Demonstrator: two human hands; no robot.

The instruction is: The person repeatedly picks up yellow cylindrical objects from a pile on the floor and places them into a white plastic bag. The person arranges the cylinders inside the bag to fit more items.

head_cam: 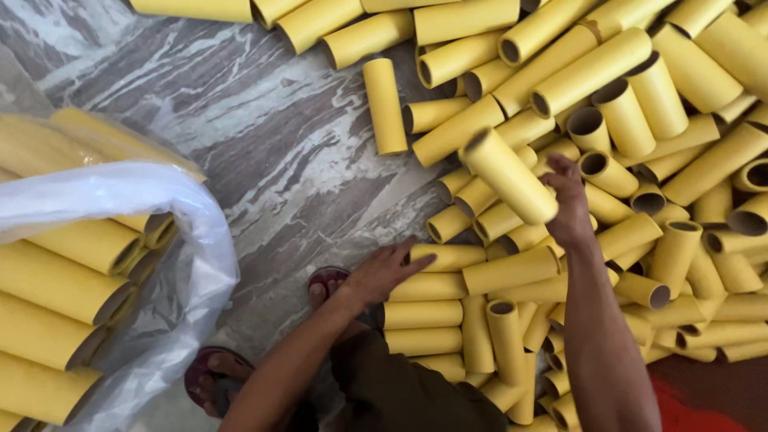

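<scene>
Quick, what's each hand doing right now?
Left hand: open, flat on a yellow tube.
Right hand: closed, holding up a raised tube.

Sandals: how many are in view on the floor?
2. One sandal beside the left hand, partly hidden; the other sandal lower left, by the plastic bag.

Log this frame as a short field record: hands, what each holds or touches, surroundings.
left hand: open, fingers spread, resting on a lying yellow cardboard tube
right hand: gripping a raised yellow cardboard tube
pile: loose heap of yellow cardboard tubes on the grey marbled stone floor
bag: clear plastic bag at left, holding more tubes
feet: sandals on floor
</scene>
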